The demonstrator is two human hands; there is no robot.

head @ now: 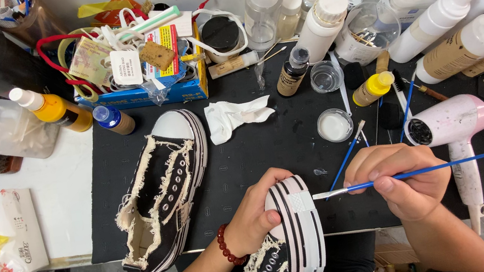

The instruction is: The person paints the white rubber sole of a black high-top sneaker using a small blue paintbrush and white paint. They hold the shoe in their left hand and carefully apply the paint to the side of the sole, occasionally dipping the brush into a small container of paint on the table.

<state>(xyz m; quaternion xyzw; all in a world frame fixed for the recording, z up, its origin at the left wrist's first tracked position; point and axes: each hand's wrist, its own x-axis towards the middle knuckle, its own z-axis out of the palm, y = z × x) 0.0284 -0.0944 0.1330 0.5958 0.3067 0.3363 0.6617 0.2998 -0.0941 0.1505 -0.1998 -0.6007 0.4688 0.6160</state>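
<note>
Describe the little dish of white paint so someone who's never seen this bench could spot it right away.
Start at the black mat covering the worktable. Just above the right hand and the blue paintbrush it holds sits the small round dish. Unlike the empty clear glass cup behind it, it is filled with white liquid.

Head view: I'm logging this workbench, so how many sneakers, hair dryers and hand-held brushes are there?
Sneakers: 2, the black sneaker lying on the mat and the striped-sole sneaker in the left hand
Hair dryers: 1, the pink hair dryer
Brushes in hand: 1, the blue brush in the right hand
Total: 4
</note>
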